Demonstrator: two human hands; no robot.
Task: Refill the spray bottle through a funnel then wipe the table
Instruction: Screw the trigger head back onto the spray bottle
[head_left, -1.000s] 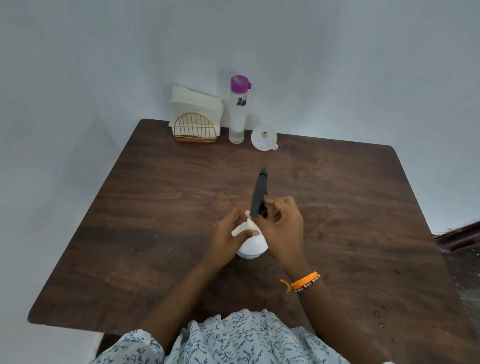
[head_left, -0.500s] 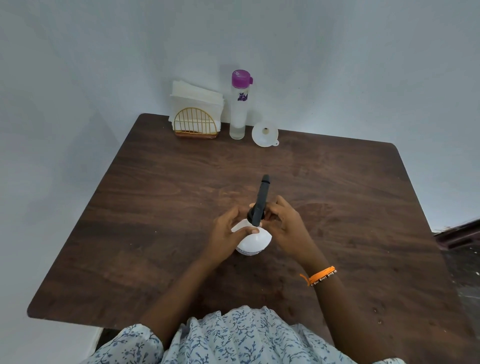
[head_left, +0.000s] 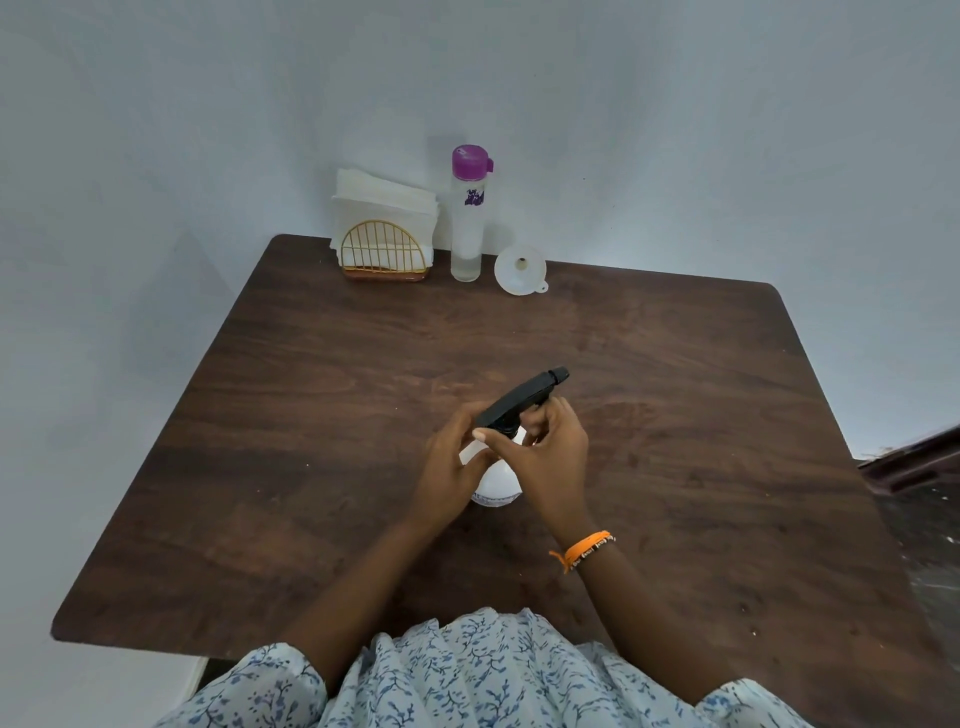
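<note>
My left hand (head_left: 449, 470) grips the white spray bottle (head_left: 496, 480) by its shoulder, holding it upright at mid-worktop (head_left: 675, 441). My right hand (head_left: 545, 457) pinches the collar under the black trigger head (head_left: 522, 402), fingers curled round it. The head points up and to the right.

Step in hand, as I judge it: unscrewing the head, not yet off. Next: lift the head clear and set it aside, then fetch the funnel (head_left: 521, 270) and the purple-capped bottle (head_left: 467, 223) from the far edge. Napkin holder (head_left: 384, 249) is beside them, for the wiping.
</note>
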